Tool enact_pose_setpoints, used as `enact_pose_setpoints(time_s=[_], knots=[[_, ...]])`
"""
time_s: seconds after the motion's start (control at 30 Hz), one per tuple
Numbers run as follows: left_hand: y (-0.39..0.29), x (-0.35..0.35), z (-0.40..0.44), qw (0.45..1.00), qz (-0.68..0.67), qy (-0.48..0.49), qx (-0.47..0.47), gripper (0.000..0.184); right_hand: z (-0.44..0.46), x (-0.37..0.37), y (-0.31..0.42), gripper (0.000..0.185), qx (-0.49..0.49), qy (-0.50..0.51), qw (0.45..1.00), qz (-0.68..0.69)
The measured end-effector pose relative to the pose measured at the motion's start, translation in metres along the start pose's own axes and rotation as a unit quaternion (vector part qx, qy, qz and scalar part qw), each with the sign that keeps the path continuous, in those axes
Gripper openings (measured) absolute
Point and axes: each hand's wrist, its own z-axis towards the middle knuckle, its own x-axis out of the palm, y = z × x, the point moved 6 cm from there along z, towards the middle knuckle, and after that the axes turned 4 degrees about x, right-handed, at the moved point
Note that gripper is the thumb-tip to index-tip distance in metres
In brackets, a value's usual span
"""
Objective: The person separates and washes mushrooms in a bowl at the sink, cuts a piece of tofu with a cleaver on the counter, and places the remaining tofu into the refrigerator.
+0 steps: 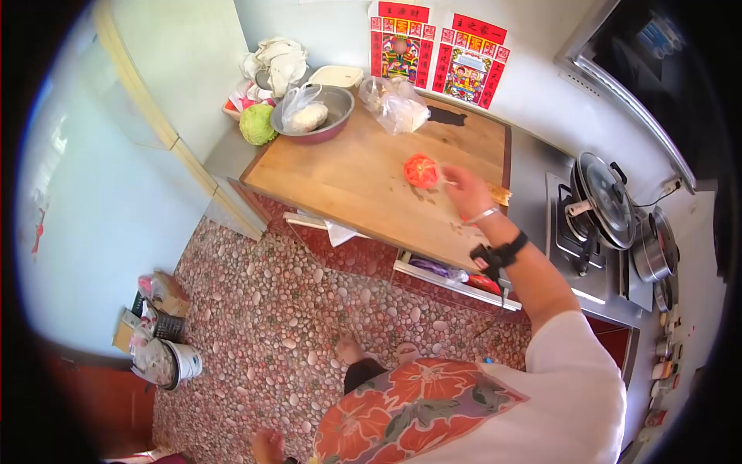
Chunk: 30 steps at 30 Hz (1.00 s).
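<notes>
My right hand (466, 192) reaches over a large wooden board (348, 166), its fingers bunched at the right edge of a round red thing (421, 171). Pale lines spread from the middle of this thing, much like a cut tomato. A small whitish bit shows by the fingertips; exactly what they grip is hard to see. Small wet-looking spots (423, 195) mark the wood beside it. Low at the bottom of the view, away from the board, my left hand (268, 446) hangs with curled fingers and nothing visible in them.
A grey bowl (338, 106) with a bagged pale lump, a green cabbage (257, 124) and a plastic bag (396, 104) stand at the back. Right is a stove with a lidded pan (607, 197) and pots (655, 246). An open drawer (456, 280) juts out below. A bucket (174, 363) stands left.
</notes>
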Motion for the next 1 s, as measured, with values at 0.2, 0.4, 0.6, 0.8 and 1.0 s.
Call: enact_pose_setpoints(time_s=[0.2, 0.4, 0.6, 0.8, 1.0], knots=[[-0.028, -0.026, 0.136, 0.989, -0.082, 0.105, -0.069, 0.042, 0.050, 0.112, 0.067, 0.036, -0.084, 0.176, 0.977, -0.085], [-0.112, 0.071, 0.222, 0.995, 0.095, 0.014, 0.007, 0.039, 0.122, 0.150, 0.068, 0.049, -0.083, 0.135, 0.945, -0.285], [-0.197, 0.211, 0.196, 0.981, 0.189, -0.030, 0.025, 0.043, 0.215, 0.144, 0.013, 0.063, -0.009, 0.087, 0.887, -0.454], [-0.130, 0.202, 0.214, 0.965, 0.247, 0.049, 0.078, 0.028, 0.275, 0.142, -0.066, 0.033, 0.074, 0.166, 0.871, -0.457], [-0.090, 0.213, 0.199, 0.747, 0.649, -0.020, 0.144, 0.022, 0.286, 0.055, -0.124, 0.016, 0.071, 0.100, 0.915, -0.384]])
